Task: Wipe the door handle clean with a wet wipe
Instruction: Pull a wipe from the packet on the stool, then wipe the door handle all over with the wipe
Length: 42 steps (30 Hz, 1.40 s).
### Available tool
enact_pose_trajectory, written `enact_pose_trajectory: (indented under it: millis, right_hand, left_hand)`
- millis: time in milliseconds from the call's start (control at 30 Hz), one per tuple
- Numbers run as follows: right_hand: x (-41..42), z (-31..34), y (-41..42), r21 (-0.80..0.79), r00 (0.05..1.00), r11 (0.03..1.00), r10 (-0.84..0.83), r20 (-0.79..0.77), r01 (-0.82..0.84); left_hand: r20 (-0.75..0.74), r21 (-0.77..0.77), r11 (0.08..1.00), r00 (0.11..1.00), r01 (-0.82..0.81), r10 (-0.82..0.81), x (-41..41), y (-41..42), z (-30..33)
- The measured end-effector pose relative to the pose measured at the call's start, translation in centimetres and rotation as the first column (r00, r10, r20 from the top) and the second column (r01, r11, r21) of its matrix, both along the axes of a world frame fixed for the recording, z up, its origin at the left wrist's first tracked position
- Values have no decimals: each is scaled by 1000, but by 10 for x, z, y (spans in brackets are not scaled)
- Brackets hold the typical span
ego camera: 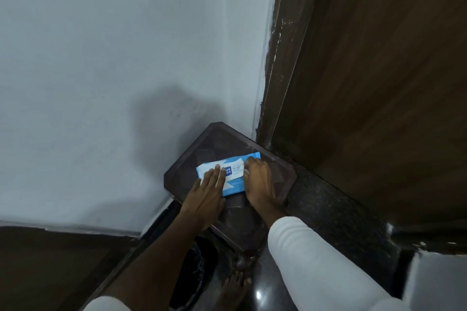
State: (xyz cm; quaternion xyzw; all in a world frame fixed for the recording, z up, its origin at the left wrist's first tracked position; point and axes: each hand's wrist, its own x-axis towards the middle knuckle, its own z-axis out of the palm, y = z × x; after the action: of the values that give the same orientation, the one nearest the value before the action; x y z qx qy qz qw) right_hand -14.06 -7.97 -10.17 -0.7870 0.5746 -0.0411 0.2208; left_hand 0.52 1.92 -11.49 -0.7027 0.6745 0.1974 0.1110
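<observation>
At a small dark wooden table (278,179), the left hand (206,185) lies flat, fingers spread, pinning a blue-and-white soft plastic wet-wipe pack (233,182) while the right hand (259,180) pinches its label flap at 3 o'clock; no wipe is out yet, and the brown wooden door (379,83) at 1 o'clock awaits cleaning, its handle out of view.

The person wears a white long-sleeved top of soft, ribbed-looking cloth. The right white sleeve (316,257) is pushed up the forearm and bunches in thick rolls just behind the wrist, leaving the right hand (260,182) bare. The left white sleeve (108,304) sits much higher, near the elbow. The left hand (207,187) is bare too. One bare foot (233,288) shows below, without shoe or sock.
</observation>
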Motion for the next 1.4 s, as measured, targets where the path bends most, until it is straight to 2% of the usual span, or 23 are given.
enact_pose_trajectory:
  millis: [200,333,467,567,700,900,933,1000,1100,1200,1300,1400]
  right_hand:
    - [-2,4,-2,95,986,985,-149,75,141]
    - [-11,13,-3,64,988,987,-153,35,151]
    - [-17,12,-4,52,970,977,-213,117,208]
    - [-25,20,-6,50,925,962,-272,265,268]
    - [-41,31,-11,-11,853,954,-264,450,301]
    - [-73,77,-24,95,676,959,-256,691,266]
    - [-80,91,-27,69,672,964,-230,704,258]
    - [-94,123,-33,22,679,970,-185,711,241]
    - [-111,181,-54,-30,695,968,-157,702,249]
    - [-129,264,-77,-94,672,949,-141,727,300]
    - [-138,323,-98,-117,656,937,-138,742,329]
    - [-150,391,-123,-123,586,898,-167,793,423]
  left_hand:
    - [49,32,999,998,34,-35,0,0,-2]
    - [65,36,999,997,28,-31,-1,2,-6]
    - [60,80,997,998,3,-8,-6,-2,-4]
    - [104,89,996,994,16,-26,-8,-4,-3]
    - [158,104,994,987,16,-33,-14,-5,1]
    - [199,137,991,980,-3,-25,-22,-12,19]
    - [184,108,994,983,-1,-19,-25,-19,28]
    - [63,22,999,998,-27,25,-31,-41,60]
    - [-149,-188,980,988,-71,43,-47,-100,137]
    - [-353,-357,927,935,-112,-23,-69,-154,246]
    - [-453,-422,896,888,-135,-79,-82,-193,314]
    - [-574,-394,904,812,-166,-101,-95,-230,392]
